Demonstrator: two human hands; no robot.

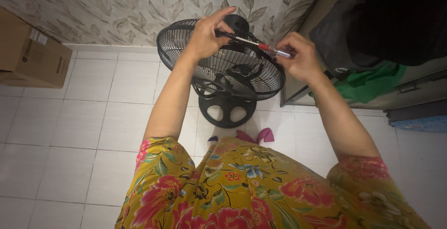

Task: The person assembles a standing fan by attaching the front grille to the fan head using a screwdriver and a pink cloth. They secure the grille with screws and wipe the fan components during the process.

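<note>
Your left hand (206,35) pinches the dark shaft of a screwdriver (253,43) while your right hand (300,56) grips its red-and-clear handle, both held just above the black wire grille of a floor fan (219,73) standing on the white tiled floor (70,131), a closed cardboard box (30,52) well apart by the wall.

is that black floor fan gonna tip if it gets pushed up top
Possibly: the fan carries a wide wire cage tilted back over a smaller round base. The smooth tile floor may let it slide. The open grille suggests it is fairly light.
</note>
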